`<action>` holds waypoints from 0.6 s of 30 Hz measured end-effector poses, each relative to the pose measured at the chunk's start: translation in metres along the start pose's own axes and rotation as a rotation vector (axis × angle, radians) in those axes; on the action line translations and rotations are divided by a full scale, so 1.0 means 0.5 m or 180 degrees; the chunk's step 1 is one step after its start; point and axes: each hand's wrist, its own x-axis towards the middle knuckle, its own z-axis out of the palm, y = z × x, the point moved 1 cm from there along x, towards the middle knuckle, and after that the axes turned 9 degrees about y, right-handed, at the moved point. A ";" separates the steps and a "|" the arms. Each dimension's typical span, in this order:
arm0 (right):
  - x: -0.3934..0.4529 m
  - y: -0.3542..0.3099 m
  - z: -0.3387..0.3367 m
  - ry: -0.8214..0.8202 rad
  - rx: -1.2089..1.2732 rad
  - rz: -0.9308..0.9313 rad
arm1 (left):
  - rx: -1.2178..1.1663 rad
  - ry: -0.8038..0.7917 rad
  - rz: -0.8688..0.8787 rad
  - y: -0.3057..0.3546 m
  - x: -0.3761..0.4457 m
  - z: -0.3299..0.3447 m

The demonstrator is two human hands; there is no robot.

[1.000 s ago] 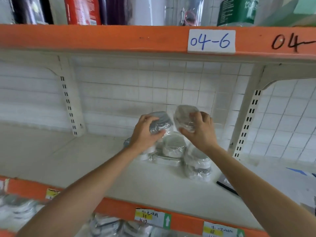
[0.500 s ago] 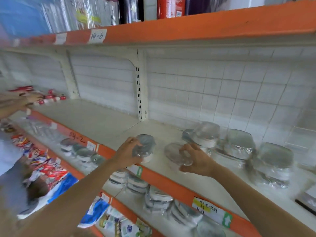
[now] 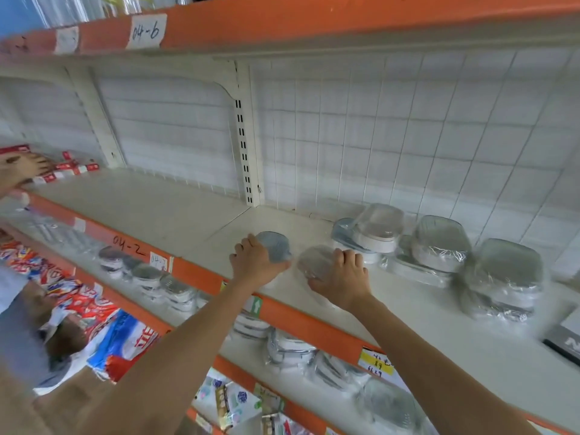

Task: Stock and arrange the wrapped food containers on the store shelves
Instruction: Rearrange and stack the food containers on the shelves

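My left hand point(image 3: 255, 260) grips a small wrapped container with a grey-blue lid point(image 3: 275, 248), set on the white shelf point(image 3: 175, 211) near its front edge. Just to its right, my right hand point(image 3: 343, 277) holds a second wrapped container point(image 3: 315, 262) with a clear lid, also low on the shelf. Behind and to the right stand several more wrapped containers: a stacked pair point(image 3: 375, 233), another stack point(image 3: 439, 249) and a taller stack point(image 3: 505, 277).
The shelf's orange front rail point(image 3: 298, 318) carries price labels. More wrapped containers point(image 3: 150, 277) fill the shelf below. Another person's hand point(image 3: 18, 171) reaches red packets point(image 3: 70, 167) at far left. A dark box point(image 3: 565, 340) lies at the right edge.
Both hands carried their containers from the stack at the back down and left to the shelf's front. My view swung left, showing the lower shelves and the other person.
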 end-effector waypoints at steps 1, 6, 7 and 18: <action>-0.005 -0.001 0.002 0.0141 0.0035 0.0020 | -0.0089 0.0136 0.0107 -0.005 -0.008 -0.001; -0.070 -0.024 -0.017 0.1124 -0.0010 -0.0179 | -0.0936 0.0862 0.0640 -0.025 -0.082 -0.033; -0.085 -0.029 -0.027 0.1318 0.0001 -0.0299 | -0.1065 0.0950 0.0776 -0.029 -0.098 -0.045; -0.332 -0.052 -0.079 0.1878 0.0037 -0.1371 | -0.1552 0.1469 0.1893 -0.162 -0.273 -0.125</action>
